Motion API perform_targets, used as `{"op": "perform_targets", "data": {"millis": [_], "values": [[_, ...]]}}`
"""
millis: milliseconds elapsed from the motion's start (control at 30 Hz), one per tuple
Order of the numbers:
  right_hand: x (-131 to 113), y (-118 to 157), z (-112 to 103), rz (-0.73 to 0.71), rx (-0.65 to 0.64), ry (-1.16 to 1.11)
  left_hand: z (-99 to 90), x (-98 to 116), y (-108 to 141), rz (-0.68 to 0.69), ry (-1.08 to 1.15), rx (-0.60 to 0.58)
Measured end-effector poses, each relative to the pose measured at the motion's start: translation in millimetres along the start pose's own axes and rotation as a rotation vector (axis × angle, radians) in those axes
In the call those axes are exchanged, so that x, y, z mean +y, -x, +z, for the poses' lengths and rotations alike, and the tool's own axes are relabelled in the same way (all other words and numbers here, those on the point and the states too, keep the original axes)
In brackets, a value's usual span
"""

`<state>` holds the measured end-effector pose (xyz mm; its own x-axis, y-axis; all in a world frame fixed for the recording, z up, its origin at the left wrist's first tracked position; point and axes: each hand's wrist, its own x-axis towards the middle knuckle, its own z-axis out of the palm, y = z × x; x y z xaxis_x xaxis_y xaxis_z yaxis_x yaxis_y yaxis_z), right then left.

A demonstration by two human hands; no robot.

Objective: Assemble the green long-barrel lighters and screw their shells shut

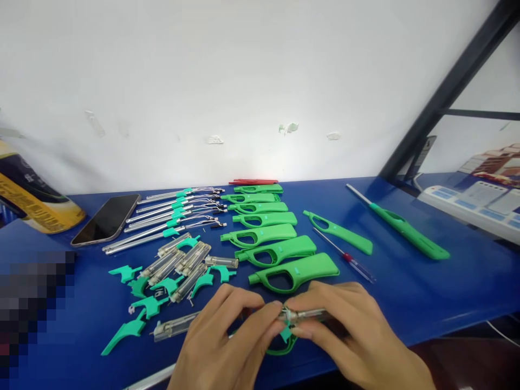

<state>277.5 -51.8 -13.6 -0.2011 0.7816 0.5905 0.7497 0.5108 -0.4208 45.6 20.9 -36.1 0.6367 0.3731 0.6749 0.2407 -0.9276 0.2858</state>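
Near the table's front edge, my left hand (229,338) and my right hand (353,333) meet fingertip to fingertip. Between the right thumb and fingers lies a clear lighter fuel tank (312,313), its valve end toward the left. My left thumb and forefinger pinch at that valve end; the small part in them is mostly hidden. A teal piece (286,332) shows just under the fingertips, above a green handle shell (281,352) largely covered by my hands. Left of my left hand lie another clear tank (174,326) and a metal tube (152,379).
Several green handle shells (300,272) form a column, with red shells (254,181) behind. Leftward lie metal tubes with wires (162,223), clear tanks (190,281), teal triggers (125,333) and a phone (108,219). At right are a screwdriver (349,259) and a whole lighter (406,230).
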Motion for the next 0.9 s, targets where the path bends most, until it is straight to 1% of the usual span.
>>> {"op": "perform_targets", "data": {"millis": [133,267,367,500,700,900], "values": [[1.3,2.2,-2.0,-0.005,-0.002,0.013,0.3,-4.8,3.8,0.024,-0.062,-0.033],[1.3,5.1,-3.1,0.014,0.048,0.077,-0.4,-6.8,4.5,0.05,-0.113,-0.033],[0.2,4.7,-3.0,0.001,0.069,0.089,-2.0,-5.5,3.8,0.04,-0.115,-0.026],[-1.6,2.6,-3.0,-0.022,0.058,0.06,-3.1,-3.0,5.3,0.026,-0.111,-0.042],[-2.5,0.1,-3.5,-0.035,0.087,0.047,0.5,-0.7,9.1,0.009,-0.084,-0.003],[-0.7,-0.6,-4.1,-0.041,0.06,0.01,2.0,1.6,6.2,-0.006,-0.088,0.01]]}}
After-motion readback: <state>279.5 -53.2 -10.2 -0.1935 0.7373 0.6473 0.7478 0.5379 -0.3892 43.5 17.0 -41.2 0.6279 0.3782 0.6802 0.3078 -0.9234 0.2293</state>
